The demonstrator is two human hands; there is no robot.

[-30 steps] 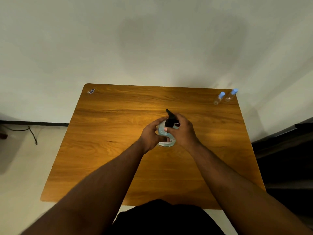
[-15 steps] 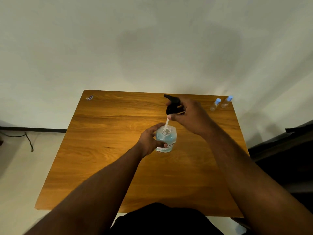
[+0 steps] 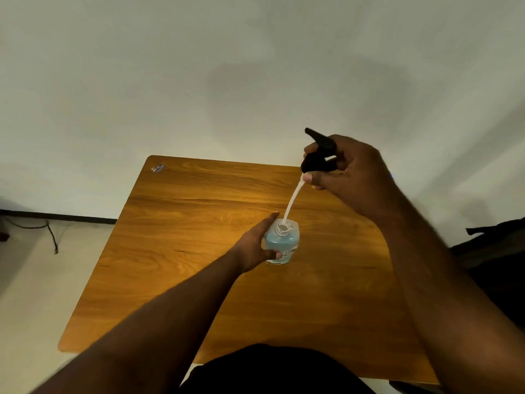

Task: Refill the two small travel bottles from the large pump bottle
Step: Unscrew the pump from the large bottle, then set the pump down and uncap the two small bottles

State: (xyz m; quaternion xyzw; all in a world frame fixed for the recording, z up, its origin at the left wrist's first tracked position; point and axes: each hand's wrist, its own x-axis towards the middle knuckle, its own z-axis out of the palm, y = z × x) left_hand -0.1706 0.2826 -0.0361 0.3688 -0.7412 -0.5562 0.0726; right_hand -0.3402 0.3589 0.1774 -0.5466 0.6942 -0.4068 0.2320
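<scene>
Gripping pump bottle point(image 3: 281, 245) on desk point(image 3: 184, 237) w/ left hand point(image 3: 255, 247); right hand point(image 3: 345, 173) pinches pump head point(image 3: 318, 155), tube tip at neck.

Wooden table point(image 3: 176, 251) against pale wall point(image 3: 170, 66)

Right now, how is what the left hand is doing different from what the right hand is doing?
The left hand is low, wrapped around the blue bottle standing on the table; the right hand is raised, pinching the black pump top. The left hand's bottle is open; the right hand's pump trails a white tube whose tip dips into the bottle's mouth. Both hands are holding something.
</scene>
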